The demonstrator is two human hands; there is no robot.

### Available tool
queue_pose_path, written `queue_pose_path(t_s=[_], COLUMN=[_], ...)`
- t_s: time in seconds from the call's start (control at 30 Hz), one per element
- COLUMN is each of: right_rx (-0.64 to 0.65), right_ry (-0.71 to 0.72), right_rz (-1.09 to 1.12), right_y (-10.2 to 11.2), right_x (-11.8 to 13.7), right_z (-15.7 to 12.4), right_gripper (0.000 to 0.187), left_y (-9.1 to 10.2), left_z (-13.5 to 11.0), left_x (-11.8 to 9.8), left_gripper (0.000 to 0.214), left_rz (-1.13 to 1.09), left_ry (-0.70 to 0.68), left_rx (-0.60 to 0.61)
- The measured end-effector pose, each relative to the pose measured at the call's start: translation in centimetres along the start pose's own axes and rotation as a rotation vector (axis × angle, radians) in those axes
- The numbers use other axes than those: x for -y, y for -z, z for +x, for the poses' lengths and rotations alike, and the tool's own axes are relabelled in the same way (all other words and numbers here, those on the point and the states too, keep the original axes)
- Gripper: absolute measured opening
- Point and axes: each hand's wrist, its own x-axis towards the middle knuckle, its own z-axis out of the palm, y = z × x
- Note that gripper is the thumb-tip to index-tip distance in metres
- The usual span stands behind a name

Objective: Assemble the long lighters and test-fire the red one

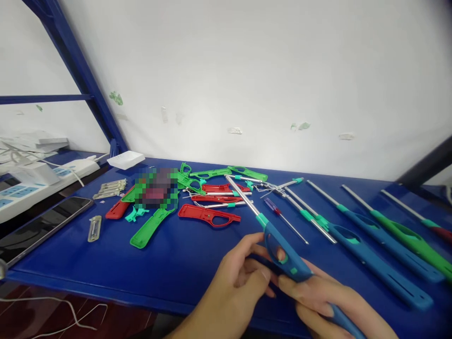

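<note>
A blue long-necked lighter (289, 261) is held up at a slant above the table, its metal tube pointing up and to the left. My right hand (328, 296) wraps round its handle. My left hand (240, 278) closes on it beside the trigger opening, and the hand hides part of the lighter. Turquoise pieces show at the tube's base and in the trigger opening. Just behind it lies a screwdriver (278, 212) with a purple-red handle. To the right rest a blue lighter (381, 268), another blue one (391, 240), and a green lighter (409, 238).
Red half-shells (197, 214), green half-shells (151, 230) and loose metal tubes (307, 214) are spread over the blue table (148, 273). Small clear parts (94, 228) and a phone (42, 226) lie at the left, near a power strip (45, 186). A white wall stands behind.
</note>
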Motion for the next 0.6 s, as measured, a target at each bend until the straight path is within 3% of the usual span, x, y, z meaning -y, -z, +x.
queue_pose_path(t_s=[0.23, 0.47, 0.6], right_rx=[0.165, 0.238, 0.205], right_ry=[-0.082, -0.102, -0.096], right_rz=[0.047, 0.086, 0.146], right_y=[-0.9, -0.4, -0.3], right_x=[0.5, 0.5, 0.3], right_z=[0.3, 0.4, 0.3], right_gripper=[0.043, 0.049, 0.039], left_y=[0.0, 0.0, -0.1], left_z=[1.1, 1.2, 1.1], left_x=[0.3, 0.0, -0.1], left_gripper=[0.052, 0.049, 0.046], left_rz=[0.004, 0.006, 0.001], left_ry=[-0.016, 0.01, 0.048], left_rx=[-0.089, -0.16, -0.189])
